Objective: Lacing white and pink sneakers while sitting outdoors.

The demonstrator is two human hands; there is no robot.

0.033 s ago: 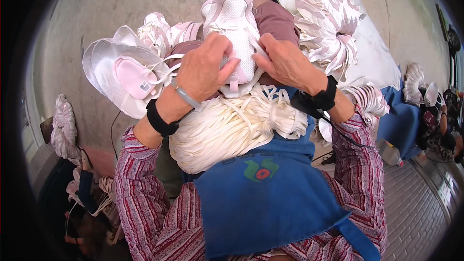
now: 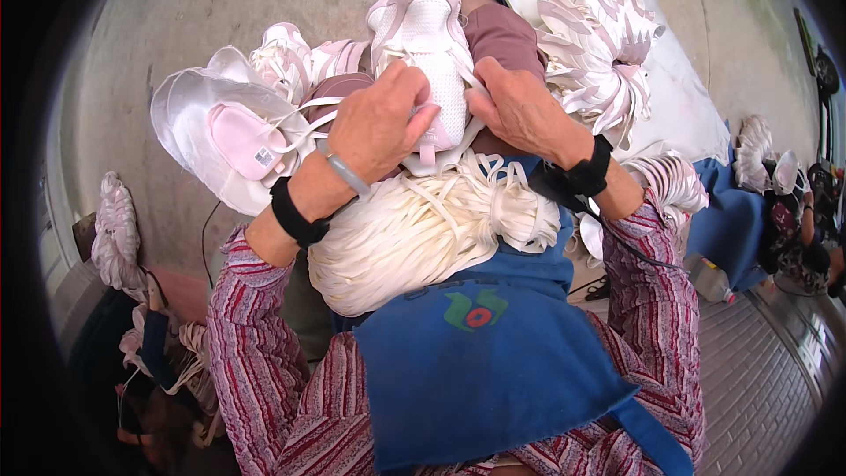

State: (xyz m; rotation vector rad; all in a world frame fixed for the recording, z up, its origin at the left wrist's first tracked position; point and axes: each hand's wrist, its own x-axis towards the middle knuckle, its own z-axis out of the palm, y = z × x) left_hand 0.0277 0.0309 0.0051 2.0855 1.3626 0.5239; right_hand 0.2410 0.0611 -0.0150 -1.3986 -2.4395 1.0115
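Note:
A pink-and-white mesh shoe upper (image 2: 426,22) lies across my lap, its pink heel tab toward me. Over its left edge my left hand (image 2: 381,119) is closed, thumb toward the mesh; what its curled fingers grip is hidden. My right hand (image 2: 520,115) pinches a white shoelace (image 2: 471,79) at the upper's right edge. Just below both hands rests a thick tied bundle of cream shoelaces (image 2: 397,247) on my lap, against my blue apron (image 2: 493,370).
More uppers, one with a pink insole (image 2: 238,141), lie at the left. A ring-shaped bunch of uppers (image 2: 586,57) sits on a white-covered surface (image 2: 674,110) at the right. A plastic bottle (image 2: 709,278) stands lower right. Other people work at both sides.
My hands have shifted only very slightly along the edges of the upper. The shoe upper and the lace bundle stay in place.

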